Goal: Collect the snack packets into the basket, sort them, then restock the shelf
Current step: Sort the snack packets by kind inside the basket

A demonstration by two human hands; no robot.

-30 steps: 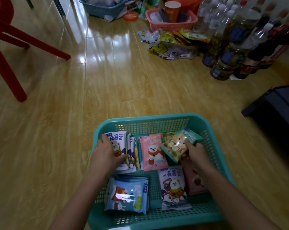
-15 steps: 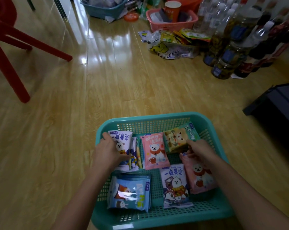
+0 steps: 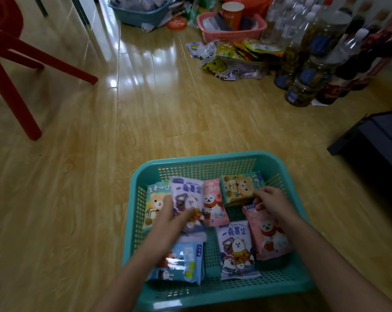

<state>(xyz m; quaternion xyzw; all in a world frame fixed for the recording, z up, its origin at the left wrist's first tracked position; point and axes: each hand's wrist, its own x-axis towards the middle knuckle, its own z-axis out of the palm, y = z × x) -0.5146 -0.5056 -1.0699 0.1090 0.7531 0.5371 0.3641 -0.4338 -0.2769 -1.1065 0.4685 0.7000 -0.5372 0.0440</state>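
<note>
A teal basket [image 3: 213, 161] with latticed walls sits on a glossy wood-look plank floor [image 3: 190, 113], at the near centre of the view. All the snack packets in play lie inside it.

The left hand [image 3: 168, 224] is blurred. Its fingers curl across the face of a lilac packet [image 3: 186, 192] and its thumb lies at the packet's left edge, so it grasps that packet, which tilts over the basket's far left part. Just left of it, a green bear packet [image 3: 155, 199] lies against the left wall.

The right hand [image 3: 274, 201] has bent fingers whose tips touch the near right corner of a green-and-yellow packet [image 3: 238, 188] in the far right corner. I cannot tell whether they pinch it.

Between the two hands lies a pink packet [image 3: 213, 206]. Along the near side lie a blue packet [image 3: 181, 262] at the left, a white packet [image 3: 235, 246] in the middle and a second pink packet [image 3: 269, 235] at the right.

The floor reflects pale light in a bright patch at the far centre. A red chair [image 3: 10, 64] stands far left. At the far edge sit a blue basket [image 3: 141, 14] and a pink basket [image 3: 231, 30] holding an orange cup [image 3: 232, 14]. Nearer than these lies a clear printed bag [image 3: 224, 66] among loose wrappers. Bottles and jars [image 3: 314, 52] crowd the far right. A dark piece of furniture [image 3: 375, 140] enters at the right edge.
</note>
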